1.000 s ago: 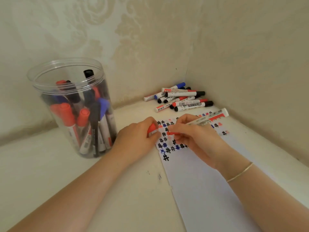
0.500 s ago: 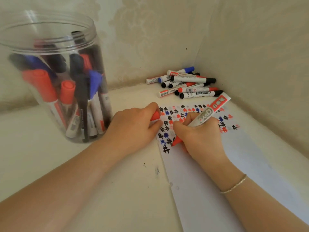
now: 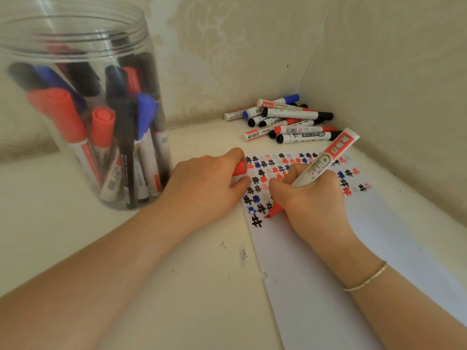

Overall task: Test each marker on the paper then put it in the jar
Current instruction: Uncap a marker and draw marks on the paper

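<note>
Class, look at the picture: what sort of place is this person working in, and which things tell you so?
Probably a home corner: patterned wallpaper meets a cream ledge, with test paper and a marker jar.

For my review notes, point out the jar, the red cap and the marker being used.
jar [image 3: 75, 39], head view, clear rim.
red cap [image 3: 239, 168], head view, exposed end.
marker [image 3: 326, 160], head view, printed barrel.

A domestic room, by the look of it: cream damask-patterned wallpaper [image 3: 227, 46] meets in a corner above a worn, ink-speckled cream desk [image 3: 177, 286]; a clear plastic jar [image 3: 75, 41] of markers and a loose marker pile [image 3: 285, 120] suggest a home work corner.
</note>
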Motion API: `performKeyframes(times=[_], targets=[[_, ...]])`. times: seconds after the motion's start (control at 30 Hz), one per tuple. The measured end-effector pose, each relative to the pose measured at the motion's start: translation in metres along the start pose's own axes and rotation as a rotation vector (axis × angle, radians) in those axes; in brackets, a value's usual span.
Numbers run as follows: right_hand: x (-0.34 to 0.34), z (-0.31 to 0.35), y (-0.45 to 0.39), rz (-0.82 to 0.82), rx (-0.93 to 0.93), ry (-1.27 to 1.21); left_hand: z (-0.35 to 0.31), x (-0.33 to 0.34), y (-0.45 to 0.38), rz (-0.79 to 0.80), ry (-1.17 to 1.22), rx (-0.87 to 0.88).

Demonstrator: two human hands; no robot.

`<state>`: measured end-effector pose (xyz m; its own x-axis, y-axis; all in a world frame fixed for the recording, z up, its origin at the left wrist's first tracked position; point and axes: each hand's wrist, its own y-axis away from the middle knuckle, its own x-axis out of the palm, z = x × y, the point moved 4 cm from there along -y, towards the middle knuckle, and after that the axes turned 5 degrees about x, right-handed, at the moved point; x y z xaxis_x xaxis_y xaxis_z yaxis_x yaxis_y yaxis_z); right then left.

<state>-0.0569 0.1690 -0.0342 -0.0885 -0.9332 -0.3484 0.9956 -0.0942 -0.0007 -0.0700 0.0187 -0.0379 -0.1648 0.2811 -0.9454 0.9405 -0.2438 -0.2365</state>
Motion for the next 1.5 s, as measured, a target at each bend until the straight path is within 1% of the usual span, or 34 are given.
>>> performKeyframes(times=[0.13, 0.27, 0.43, 0.63, 0.8, 1.0, 1.07, 1.17, 1.23, 1.27, 1.33, 1.4, 1.5], targets=[[0.002, 0.002, 0.003, 0.055, -0.005, 0.019, 0.0, 0.0, 0.0, -0.001, 0.008, 0.001], [0.004, 0.003, 0.004, 0.007, -0.088, 0.065, 0.0, 0.0, 0.0, 0.0, 0.012, -0.002], [0.0, 0.0, 0.001, 0.017, -0.007, -0.022, 0.0, -0.001, 0.0, 0.004, 0.019, -0.01], [0.003, 0.001, 0.004, 0.06, -0.017, 0.004, -0.001, -0.003, 0.001, 0.014, 0.018, -0.011], [-0.001, -0.001, 0.001, -0.008, -0.043, -0.028, -0.002, -0.003, 0.001, 0.024, 0.02, -0.011], [0.003, -0.001, 0.002, 0.069, -0.062, 0.0, -0.002, -0.004, 0.002, 0.035, 0.022, -0.015], [-0.003, -0.001, -0.002, 0.055, -0.017, -0.128, -0.002, -0.004, 0.003, 0.032, 0.028, -0.007], [-0.015, 0.0, -0.01, 0.061, 0.059, -0.538, -0.003, -0.009, 0.005, -0.02, 0.116, 0.0], [-0.02, 0.001, -0.014, 0.058, 0.06, -0.729, -0.006, -0.016, 0.007, -0.076, 0.234, 0.033], [-0.021, 0.001, -0.014, 0.071, 0.06, -0.818, -0.009, -0.018, 0.007, -0.082, 0.275, 0.062], [-0.018, 0.0, -0.014, 0.123, 0.098, -0.964, -0.013, -0.018, 0.009, -0.039, 0.316, 0.111], [-0.016, -0.001, -0.013, 0.152, 0.133, -0.986, -0.016, -0.014, 0.01, 0.031, 0.335, 0.133], [-0.016, -0.002, -0.012, 0.097, 0.086, -0.887, -0.019, -0.008, 0.009, 0.095, 0.314, 0.176]])
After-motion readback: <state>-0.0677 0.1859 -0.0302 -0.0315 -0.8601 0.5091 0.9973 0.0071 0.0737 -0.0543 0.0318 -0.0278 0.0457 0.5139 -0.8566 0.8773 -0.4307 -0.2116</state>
